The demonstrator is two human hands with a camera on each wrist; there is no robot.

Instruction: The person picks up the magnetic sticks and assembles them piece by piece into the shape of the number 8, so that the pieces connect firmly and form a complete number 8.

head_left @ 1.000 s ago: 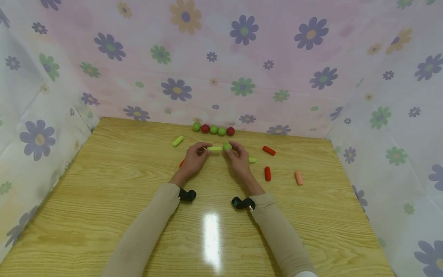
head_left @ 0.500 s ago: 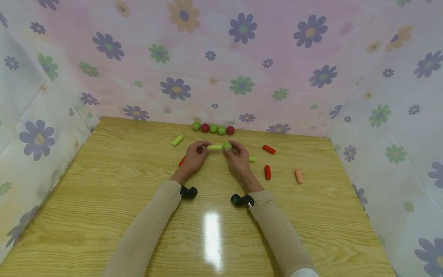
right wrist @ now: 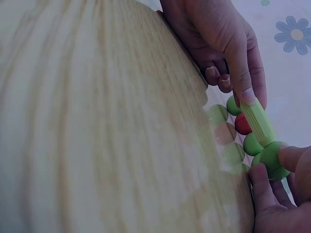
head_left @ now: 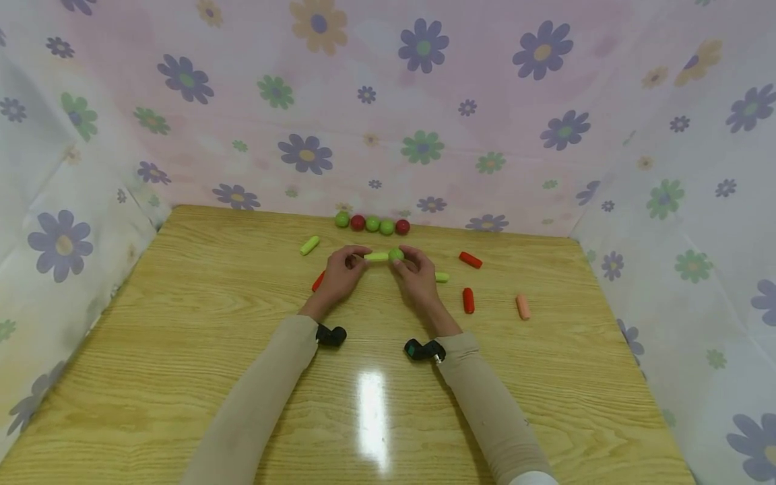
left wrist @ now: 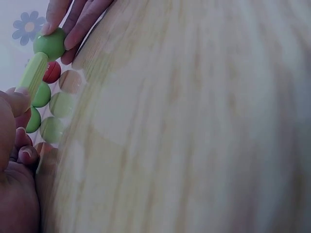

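Note:
Between thumb and fingers, my left hand point(head_left: 343, 275) pinches a short, ridged yellow-green stick point(head_left: 377, 256) near its left end. My right hand point(head_left: 419, 279) grips a small green ball point(head_left: 396, 255) with thumb and fingers. The stick's free end touches the ball's left side; both wrist views show this contact. Whether the end is inserted into the ball cannot be told. Just beyond the hands lies a row of balls at the back of the table, with a green ball point(head_left: 342, 219) at its left end and a red ball point(head_left: 403, 227) at its right.
A yellow-green stick point(head_left: 310, 245) and a partly hidden red stick point(head_left: 318, 281) lie by the left hand. Right of the right hand are another yellow-green stick point(head_left: 442, 277), two red sticks point(head_left: 470, 260) and an orange stick point(head_left: 523, 306). Flowered cloth point(head_left: 424, 101) borders the table point(head_left: 242, 283).
The small gap between the stick and the green ball has closed, with the ball shifting slightly left against the stick's end. Both hands keep their hold.

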